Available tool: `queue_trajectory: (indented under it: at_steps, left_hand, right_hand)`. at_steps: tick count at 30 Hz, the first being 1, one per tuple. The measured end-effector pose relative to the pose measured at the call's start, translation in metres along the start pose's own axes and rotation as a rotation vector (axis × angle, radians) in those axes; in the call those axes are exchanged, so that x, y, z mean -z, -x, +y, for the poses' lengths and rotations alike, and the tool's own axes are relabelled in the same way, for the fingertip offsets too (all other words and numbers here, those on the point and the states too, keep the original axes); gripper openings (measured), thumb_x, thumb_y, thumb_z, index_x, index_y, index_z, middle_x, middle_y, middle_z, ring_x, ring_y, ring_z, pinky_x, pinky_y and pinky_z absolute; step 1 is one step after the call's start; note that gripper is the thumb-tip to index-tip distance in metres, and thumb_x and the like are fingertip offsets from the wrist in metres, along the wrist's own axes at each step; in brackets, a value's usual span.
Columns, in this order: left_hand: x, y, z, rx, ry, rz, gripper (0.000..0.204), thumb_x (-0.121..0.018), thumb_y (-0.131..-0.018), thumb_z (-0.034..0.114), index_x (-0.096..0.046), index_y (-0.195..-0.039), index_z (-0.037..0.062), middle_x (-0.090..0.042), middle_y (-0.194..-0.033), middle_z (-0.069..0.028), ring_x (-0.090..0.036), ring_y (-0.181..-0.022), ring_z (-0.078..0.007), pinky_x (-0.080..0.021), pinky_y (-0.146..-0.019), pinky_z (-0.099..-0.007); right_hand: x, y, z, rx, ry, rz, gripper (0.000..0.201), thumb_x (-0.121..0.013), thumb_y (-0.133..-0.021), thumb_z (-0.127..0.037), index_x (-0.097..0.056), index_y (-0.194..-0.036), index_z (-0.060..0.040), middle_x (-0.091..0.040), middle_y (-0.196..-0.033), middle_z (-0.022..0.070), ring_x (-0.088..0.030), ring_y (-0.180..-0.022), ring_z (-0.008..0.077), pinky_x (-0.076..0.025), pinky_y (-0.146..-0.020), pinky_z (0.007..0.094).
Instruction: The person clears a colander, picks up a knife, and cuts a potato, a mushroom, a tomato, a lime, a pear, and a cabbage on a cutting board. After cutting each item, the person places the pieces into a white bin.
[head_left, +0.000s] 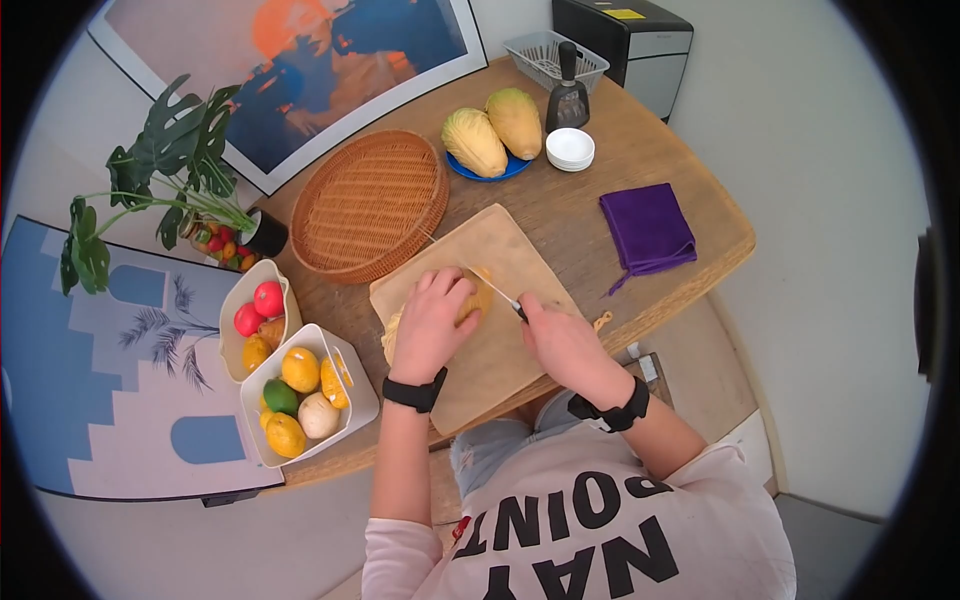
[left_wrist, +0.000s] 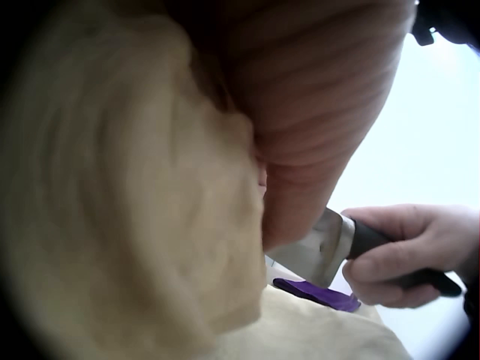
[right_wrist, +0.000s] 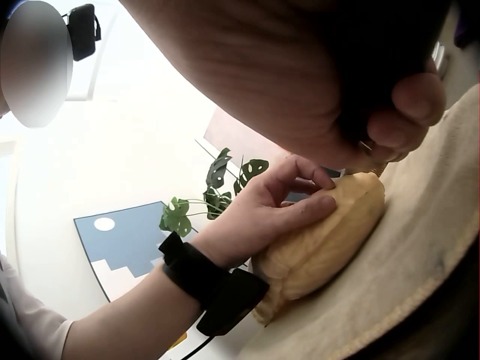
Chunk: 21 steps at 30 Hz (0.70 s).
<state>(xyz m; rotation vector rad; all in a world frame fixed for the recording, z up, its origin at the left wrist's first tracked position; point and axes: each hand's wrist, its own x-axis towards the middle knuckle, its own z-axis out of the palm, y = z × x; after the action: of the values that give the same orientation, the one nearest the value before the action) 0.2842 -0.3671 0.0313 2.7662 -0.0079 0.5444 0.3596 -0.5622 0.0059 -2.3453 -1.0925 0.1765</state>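
A yellowish napa cabbage (head_left: 479, 299) lies on a tan board (head_left: 490, 365) in front of the person. The left hand (head_left: 432, 315) grips it from above, with fingers and thumb bent over its sides and the leafy end showing beyond the palm. In the right wrist view, the cabbage (right_wrist: 330, 244) lies lengthwise under that hand. The right hand (head_left: 560, 345) holds a kitchen knife (head_left: 492, 283) by its black handle, the blade reaching along the cabbage's right end. The left wrist view shows the broad metal blade (left_wrist: 319, 251) close by the left hand, its tip hidden.
A round wicker tray (head_left: 370, 200) and a blue plate (head_left: 487, 176) with two cabbages stand behind the board. White bowls (head_left: 571, 147), a black-handled utensil (head_left: 568, 95) and a purple cloth (head_left: 648, 228) are to the right. Two bins of produce (head_left: 357, 385) stand left.
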Motion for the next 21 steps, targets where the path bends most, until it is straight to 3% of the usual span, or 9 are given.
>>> queue_trajectory:
  at_steps: [7,10,13,21]
  left_hand:
    - [-0.006,0.003,0.006,-0.026,-0.094,0.055,0.028,-0.076,-0.073,0.011,-0.060,-0.096,0.0080,-0.059,-0.105,-0.0065,-0.056,-0.101,-0.0284,-0.046,-0.087,-0.0407]
    - [-0.009,0.000,0.002,0.033,-0.088,0.045,0.028,-0.077,-0.071,0.008,-0.061,-0.094,0.0067,-0.060,-0.104,-0.0080,-0.056,-0.098,-0.0310,-0.047,-0.087,-0.0414]
    - [-0.009,-0.001,-0.004,0.060,-0.046,0.055,0.027,-0.077,-0.071,0.008,-0.061,-0.093,0.0064,-0.060,-0.102,-0.0082,-0.055,-0.097,-0.0314,-0.047,-0.086,-0.0416]
    - [0.000,0.000,-0.004,0.052,0.001,0.012,0.029,-0.077,-0.073,0.010,-0.062,-0.097,0.0060,-0.059,-0.108,-0.0073,-0.054,-0.103,-0.0304,-0.046,-0.088,-0.0422]
  right_hand:
    - [0.008,-0.007,-0.009,0.021,-0.091,0.085,0.019,-0.056,-0.097,-0.016,-0.049,-0.110,-0.0050,-0.068,-0.089,0.0194,-0.066,-0.080,0.0407,-0.052,-0.066,0.0505]
    - [0.002,-0.012,-0.004,-0.032,0.006,-0.069,0.017,-0.056,-0.097,-0.016,-0.049,-0.108,-0.0047,-0.068,-0.087,0.0190,-0.066,-0.079,0.0409,-0.052,-0.066,0.0503]
    - [0.012,-0.007,-0.011,0.035,-0.067,0.065,0.017,-0.056,-0.097,-0.015,-0.048,-0.106,-0.0033,-0.067,-0.083,0.0213,-0.066,-0.077,0.0422,-0.051,-0.065,0.0516]
    - [-0.003,-0.013,-0.006,-0.009,-0.057,-0.064,0.013,-0.051,-0.096,-0.013,-0.049,-0.104,-0.0029,-0.067,-0.077,0.0215,-0.066,-0.074,0.0424,-0.050,-0.063,0.0536]
